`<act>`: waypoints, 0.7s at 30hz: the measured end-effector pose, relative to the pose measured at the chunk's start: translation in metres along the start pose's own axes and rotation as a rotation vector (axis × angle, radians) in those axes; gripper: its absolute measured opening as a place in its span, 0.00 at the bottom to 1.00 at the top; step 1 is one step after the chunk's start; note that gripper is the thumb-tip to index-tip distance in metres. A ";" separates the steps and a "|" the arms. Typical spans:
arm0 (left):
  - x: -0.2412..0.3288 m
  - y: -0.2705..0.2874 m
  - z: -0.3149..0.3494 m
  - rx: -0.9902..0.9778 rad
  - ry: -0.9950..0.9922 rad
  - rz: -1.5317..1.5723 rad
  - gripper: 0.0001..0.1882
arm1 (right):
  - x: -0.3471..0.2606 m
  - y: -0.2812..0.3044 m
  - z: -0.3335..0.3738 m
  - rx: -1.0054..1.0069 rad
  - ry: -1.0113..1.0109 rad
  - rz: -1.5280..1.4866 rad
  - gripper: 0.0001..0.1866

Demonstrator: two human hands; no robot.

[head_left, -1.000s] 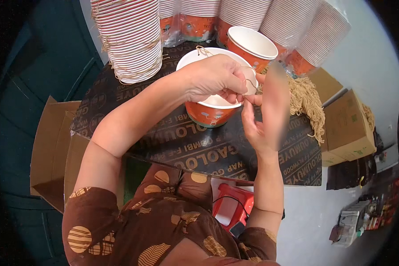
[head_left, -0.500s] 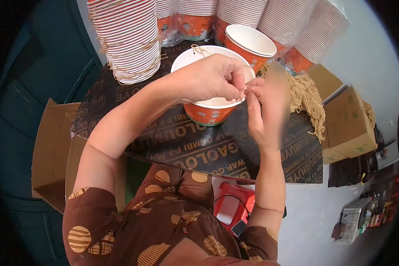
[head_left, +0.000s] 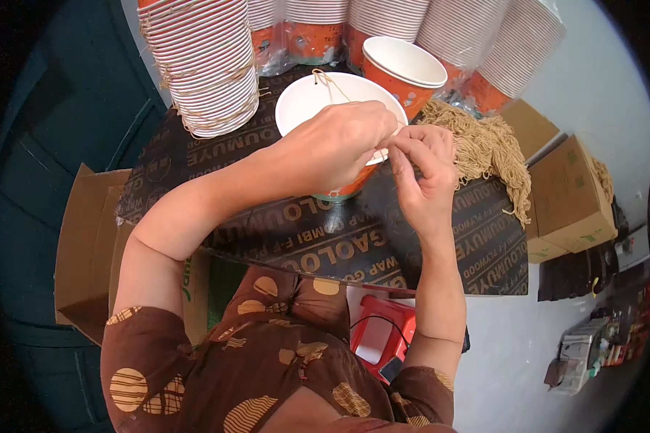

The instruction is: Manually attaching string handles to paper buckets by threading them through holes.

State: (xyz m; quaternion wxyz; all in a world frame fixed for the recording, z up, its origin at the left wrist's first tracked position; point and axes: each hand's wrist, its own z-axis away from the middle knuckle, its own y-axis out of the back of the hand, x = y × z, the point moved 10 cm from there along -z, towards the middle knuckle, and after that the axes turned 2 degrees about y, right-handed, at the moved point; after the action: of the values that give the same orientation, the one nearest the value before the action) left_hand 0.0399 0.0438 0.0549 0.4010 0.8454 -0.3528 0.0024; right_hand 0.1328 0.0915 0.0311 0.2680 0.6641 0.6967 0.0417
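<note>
A paper bucket [head_left: 293, 105], white inside and orange with a green foot outside, stands upright in front of me. A tan string [head_left: 329, 81] is looped through its far rim and runs across the opening to my fingers. Over the near right of the bucket, my left hand [head_left: 348, 137] is closed, back upward, its fingertips mostly hidden. My right hand [head_left: 427, 172] pinches at the right rim, touching the left fingers. The string's end between the two hands is only partly seen.
Two nested buckets [head_left: 404, 63] stand behind, beside a pile of loose tan strings [head_left: 487, 148]. At the far left rises a tall stack of strung buckets [head_left: 202, 72]; wrapped stacks [head_left: 390, 20] line the back. Cardboard boxes [head_left: 570, 191] flank the dark table [head_left: 332, 245]; a red stool [head_left: 386, 332] sits below.
My left hand has rolled over so its knuckles face up, and dropped slightly. My right hand has turned, with its fingers now curled in against the left hand at the rim.
</note>
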 end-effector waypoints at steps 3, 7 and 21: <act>0.009 0.002 0.000 0.015 -0.054 -0.131 0.08 | -0.002 0.001 0.001 0.010 -0.007 -0.002 0.05; 0.012 -0.001 0.001 -0.002 -0.056 -0.193 0.08 | -0.002 -0.002 0.002 0.000 -0.029 0.000 0.06; 0.014 0.000 0.006 0.015 -0.125 -0.156 0.10 | 0.013 -0.011 0.006 -0.047 -0.118 -0.153 0.10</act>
State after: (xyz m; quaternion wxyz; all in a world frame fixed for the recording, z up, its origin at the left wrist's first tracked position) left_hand 0.0490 0.0310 0.0546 0.3710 0.8718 -0.3100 -0.0789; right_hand 0.1255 0.1006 0.0171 0.3264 0.6037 0.7273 -0.0017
